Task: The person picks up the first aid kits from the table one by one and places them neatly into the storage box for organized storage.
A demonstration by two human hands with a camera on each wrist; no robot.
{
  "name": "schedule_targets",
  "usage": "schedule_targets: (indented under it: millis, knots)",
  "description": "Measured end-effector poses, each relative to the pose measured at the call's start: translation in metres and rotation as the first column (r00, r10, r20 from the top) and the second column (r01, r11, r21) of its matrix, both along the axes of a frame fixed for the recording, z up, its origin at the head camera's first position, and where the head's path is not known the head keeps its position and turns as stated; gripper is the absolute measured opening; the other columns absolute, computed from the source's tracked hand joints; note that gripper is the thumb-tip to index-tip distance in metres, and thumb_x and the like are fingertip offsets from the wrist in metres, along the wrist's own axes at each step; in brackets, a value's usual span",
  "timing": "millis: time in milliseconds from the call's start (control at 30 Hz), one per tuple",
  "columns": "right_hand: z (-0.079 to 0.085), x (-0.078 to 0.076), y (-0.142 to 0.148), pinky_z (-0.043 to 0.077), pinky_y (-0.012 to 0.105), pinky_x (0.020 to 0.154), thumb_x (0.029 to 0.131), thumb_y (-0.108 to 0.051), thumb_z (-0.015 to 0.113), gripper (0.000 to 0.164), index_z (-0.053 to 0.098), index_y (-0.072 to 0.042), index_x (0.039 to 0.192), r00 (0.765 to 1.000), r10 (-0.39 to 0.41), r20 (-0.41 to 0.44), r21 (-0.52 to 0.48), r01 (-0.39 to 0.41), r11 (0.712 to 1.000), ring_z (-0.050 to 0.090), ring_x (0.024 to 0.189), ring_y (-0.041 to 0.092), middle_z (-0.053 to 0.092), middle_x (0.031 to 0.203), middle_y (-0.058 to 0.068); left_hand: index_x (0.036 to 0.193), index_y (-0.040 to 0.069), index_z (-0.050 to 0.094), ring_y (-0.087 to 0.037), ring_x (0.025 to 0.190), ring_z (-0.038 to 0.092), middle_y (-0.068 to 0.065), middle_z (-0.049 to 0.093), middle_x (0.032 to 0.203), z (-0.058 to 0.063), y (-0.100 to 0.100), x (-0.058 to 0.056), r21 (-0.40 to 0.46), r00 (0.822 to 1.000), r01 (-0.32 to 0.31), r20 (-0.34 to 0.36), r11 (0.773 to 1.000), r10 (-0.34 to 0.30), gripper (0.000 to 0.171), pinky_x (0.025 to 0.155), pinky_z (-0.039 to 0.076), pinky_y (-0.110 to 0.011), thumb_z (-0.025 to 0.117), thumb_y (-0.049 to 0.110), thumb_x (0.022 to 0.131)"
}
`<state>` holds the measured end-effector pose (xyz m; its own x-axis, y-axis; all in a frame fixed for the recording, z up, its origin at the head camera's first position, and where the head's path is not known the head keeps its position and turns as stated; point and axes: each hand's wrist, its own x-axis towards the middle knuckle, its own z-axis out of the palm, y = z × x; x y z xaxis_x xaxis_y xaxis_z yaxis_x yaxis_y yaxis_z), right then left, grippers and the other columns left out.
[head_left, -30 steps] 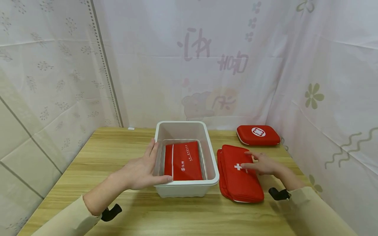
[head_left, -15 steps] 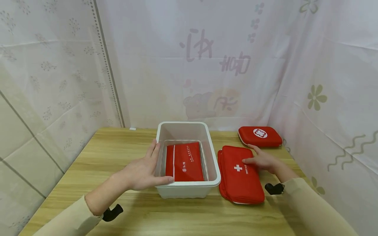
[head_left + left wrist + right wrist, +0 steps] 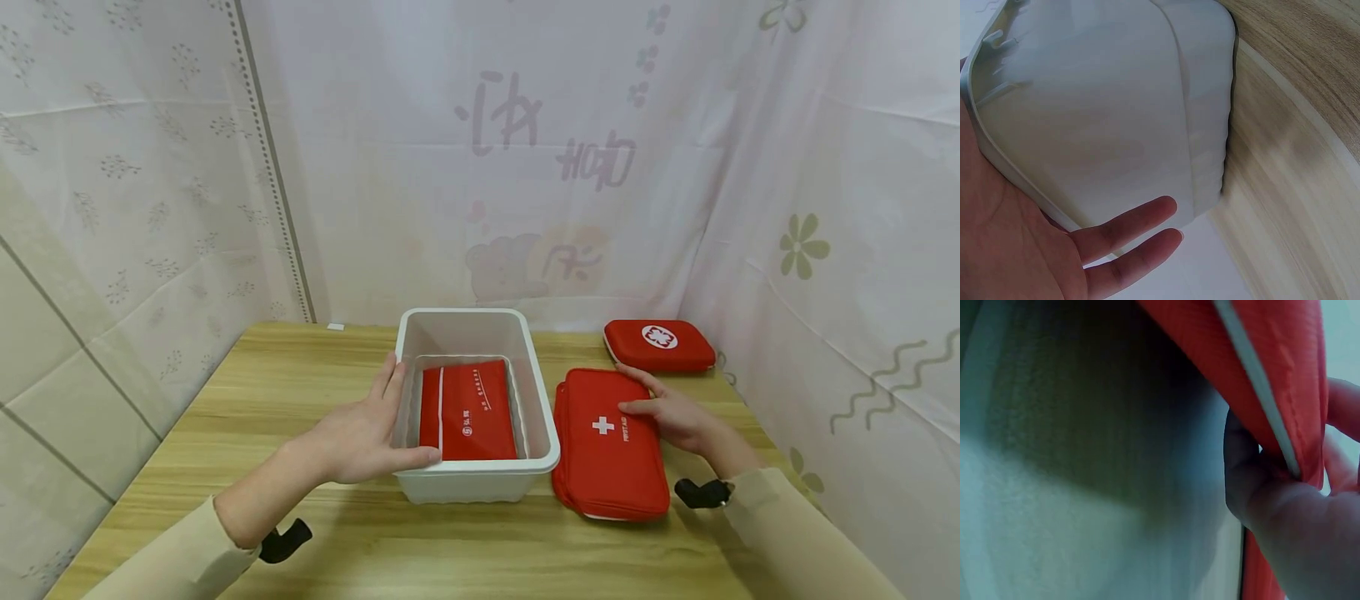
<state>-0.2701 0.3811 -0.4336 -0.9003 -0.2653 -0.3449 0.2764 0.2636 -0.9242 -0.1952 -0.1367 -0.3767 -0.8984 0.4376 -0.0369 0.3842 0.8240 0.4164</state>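
A white plastic bin (image 3: 472,488) stands mid-table, with a flat red pouch (image 3: 480,400) lying inside it. My left hand (image 3: 352,440) rests on the bin's left rim, thumb toward the front corner. In the left wrist view, two fingers (image 3: 1132,225) stretch straight along the bin's outer wall. To the bin's right lies a red first-aid bag (image 3: 611,475) with a white cross. My right hand (image 3: 675,418) grips its upper right edge. The right wrist view shows a digit (image 3: 1244,469) curled under that edge, with other fingers on the far side.
A red hard case (image 3: 660,346) with a white round emblem lies at the table's back right, just behind the bag. A small white tab (image 3: 335,327) is at the back edge. Patterned curtains (image 3: 480,167) surround the wooden table (image 3: 300,367).
My right hand has gone from lying over the first-aid bag's top to gripping its right edge. The bag has shifted slightly, its left underside less exposed. My left hand stays on the rim.
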Motion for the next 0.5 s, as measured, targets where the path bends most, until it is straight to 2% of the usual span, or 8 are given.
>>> schedule_targets:
  millis: [100,200,333,500]
  knots:
    - [0.0,0.002,-0.0014,0.062,0.037,0.1,0.112,-0.018,0.062,0.074,0.027,-0.027,0.176,1.0,-0.01,0.009,-0.01,0.01,1.0,0.065,0.121,0.019,0.036,0.163,0.018,0.176,0.001,0.001,-0.029,0.102,0.076,-0.015,-0.007,0.186,-0.0004,-0.0003,-0.0002,0.001,1.0,-0.002,-0.005,1.0,0.002,0.14,0.072,0.061,-0.038,0.065,0.088,0.087]
    - [-0.0007,0.0035,-0.0021,0.063,0.037,0.099,0.112,-0.019,0.062,0.066,0.038,-0.027,0.173,1.0,-0.009,0.003,-0.004,0.009,1.0,0.067,0.12,0.019,0.038,0.163,0.017,0.176,0.001,0.001,-0.03,0.104,0.076,-0.016,-0.007,0.186,-0.0005,-0.0004,-0.0002,0.0,1.0,-0.001,-0.009,1.0,0.001,0.14,0.071,0.06,-0.038,0.065,0.089,0.087]
    - [-0.003,0.0046,-0.002,0.063,0.036,0.099,0.112,-0.02,0.062,0.062,0.043,-0.027,0.17,1.0,-0.002,-0.022,-0.014,0.001,1.0,0.069,0.117,0.017,0.042,0.161,0.015,0.176,0.001,0.0,-0.03,0.104,0.076,-0.017,-0.008,0.186,-0.0003,-0.0004,-0.0001,0.0,1.0,0.0,-0.009,1.0,0.0,0.141,0.072,0.061,-0.04,0.065,0.089,0.087]
    - [-0.0035,0.006,-0.0012,0.063,0.036,0.098,0.112,-0.02,0.063,0.059,0.047,-0.027,0.168,0.999,-0.006,-0.049,-0.046,0.004,0.999,0.072,0.115,0.014,0.054,0.146,0.003,0.176,0.001,0.0,-0.028,0.098,0.076,-0.018,-0.007,0.186,-0.0002,-0.0004,-0.0004,0.0,1.0,-0.002,-0.002,1.0,0.002,0.141,0.076,0.061,-0.041,0.065,0.089,0.086]
